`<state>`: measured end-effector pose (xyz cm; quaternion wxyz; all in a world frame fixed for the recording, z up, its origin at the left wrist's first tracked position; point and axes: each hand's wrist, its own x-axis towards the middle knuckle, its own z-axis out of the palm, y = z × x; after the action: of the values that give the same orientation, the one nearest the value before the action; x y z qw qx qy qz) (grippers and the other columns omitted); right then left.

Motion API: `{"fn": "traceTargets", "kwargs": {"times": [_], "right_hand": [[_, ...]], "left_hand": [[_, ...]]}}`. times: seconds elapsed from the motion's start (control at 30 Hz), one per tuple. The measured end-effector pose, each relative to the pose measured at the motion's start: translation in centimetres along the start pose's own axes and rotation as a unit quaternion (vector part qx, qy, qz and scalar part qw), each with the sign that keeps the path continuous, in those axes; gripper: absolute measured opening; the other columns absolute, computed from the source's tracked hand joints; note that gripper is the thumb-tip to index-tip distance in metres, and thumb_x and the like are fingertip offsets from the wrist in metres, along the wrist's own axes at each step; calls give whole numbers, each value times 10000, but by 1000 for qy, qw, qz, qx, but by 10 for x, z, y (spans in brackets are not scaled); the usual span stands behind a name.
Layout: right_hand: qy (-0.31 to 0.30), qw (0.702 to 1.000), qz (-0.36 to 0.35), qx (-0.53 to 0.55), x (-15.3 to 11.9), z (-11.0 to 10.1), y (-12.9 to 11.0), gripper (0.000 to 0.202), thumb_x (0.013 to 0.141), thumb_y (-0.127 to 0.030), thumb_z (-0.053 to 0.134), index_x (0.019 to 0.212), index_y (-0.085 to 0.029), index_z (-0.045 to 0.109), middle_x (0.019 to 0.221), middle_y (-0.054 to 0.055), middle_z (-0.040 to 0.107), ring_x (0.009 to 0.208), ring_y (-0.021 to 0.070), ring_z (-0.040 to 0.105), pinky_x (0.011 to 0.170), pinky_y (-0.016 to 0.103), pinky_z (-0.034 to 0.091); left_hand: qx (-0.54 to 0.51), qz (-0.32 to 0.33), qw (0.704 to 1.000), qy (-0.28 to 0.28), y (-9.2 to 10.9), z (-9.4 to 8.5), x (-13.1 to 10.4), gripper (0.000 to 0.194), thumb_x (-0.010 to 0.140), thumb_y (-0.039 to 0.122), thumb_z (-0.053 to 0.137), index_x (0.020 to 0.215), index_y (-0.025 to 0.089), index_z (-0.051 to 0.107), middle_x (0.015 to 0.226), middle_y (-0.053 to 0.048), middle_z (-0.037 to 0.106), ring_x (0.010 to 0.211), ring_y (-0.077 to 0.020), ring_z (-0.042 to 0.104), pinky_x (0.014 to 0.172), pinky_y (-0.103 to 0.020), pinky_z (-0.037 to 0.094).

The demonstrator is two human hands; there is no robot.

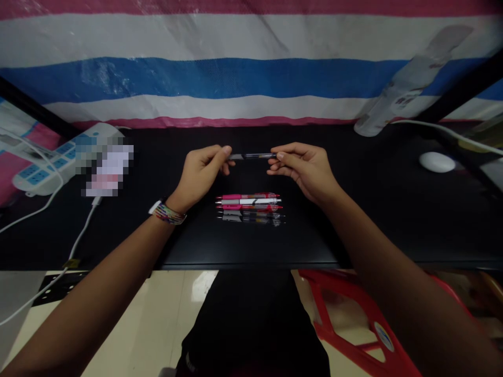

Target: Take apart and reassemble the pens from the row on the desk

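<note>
Slim dark pen (252, 156) held level above the black desk (393, 220), one end pinched by the left hand (202, 173), other end pinched by the right hand (304, 167), both wrists raised, row of pink and grey pens (249, 208) laid just below.

Five pens (249, 207) in a row, perhaps; one more pen (252, 156) aloft, one mouse (436, 162), one power strip (47, 167).

— Where is there room on the black tabletop (353, 235)?
— Along the front edge, and right of the row of pens (249, 208) at the middle.
— And what blocks?
— A power strip (43, 170) and white cable (78, 241) at the left edge; a mouse (437, 162) and a plastic-wrapped roll (404, 89) towards the back right corner.
</note>
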<state>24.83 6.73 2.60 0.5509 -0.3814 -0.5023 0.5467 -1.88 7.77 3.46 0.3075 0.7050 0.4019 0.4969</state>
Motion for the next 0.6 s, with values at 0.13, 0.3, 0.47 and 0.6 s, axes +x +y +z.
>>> {"fn": "traceTargets", "kwargs": {"times": [0.13, 0.3, 0.47, 0.6], "right_hand": [[4, 1000, 7, -7, 0, -1, 0, 382, 802, -477, 1073, 992, -214, 872, 897, 48, 840, 846, 196, 817, 916, 427, 777], [2, 1000, 12, -1, -1, -1, -2, 354, 819, -447, 1064, 995, -207, 872, 894, 51, 836, 845, 191, 813, 911, 419, 774], [7, 1000, 19, -4, 0, 0, -3, 325, 832, -429, 1052, 988, -213, 865, 877, 42, 827, 845, 191, 809, 915, 416, 772], [11, 1000, 20, -8, -1, 0, -3, 299, 845, -409, 1036, 992, -215, 862, 882, 41, 826, 842, 189, 808, 916, 417, 770]], "left_hand": [[-4, 0, 1000, 7, -2, -2, 1, 399, 954, 618, 893, 997, 243, 763, 768, -8, 723, 700, -166, 706, 718, -309, 613], [-19, -3, 1000, 7, -3, -2, 1, 386, 966, 600, 889, 998, 242, 751, 778, -11, 714, 709, -169, 713, 709, -309, 619], [-8, -9, 1000, -2, -3, -2, 1, 371, 988, 590, 862, 956, 238, 750, 755, -12, 736, 707, -173, 730, 702, -305, 628], [-6, -12, 1000, 0, -3, -2, 1, 391, 956, 597, 890, 912, 232, 759, 734, -7, 744, 683, -170, 739, 677, -297, 612]]}}
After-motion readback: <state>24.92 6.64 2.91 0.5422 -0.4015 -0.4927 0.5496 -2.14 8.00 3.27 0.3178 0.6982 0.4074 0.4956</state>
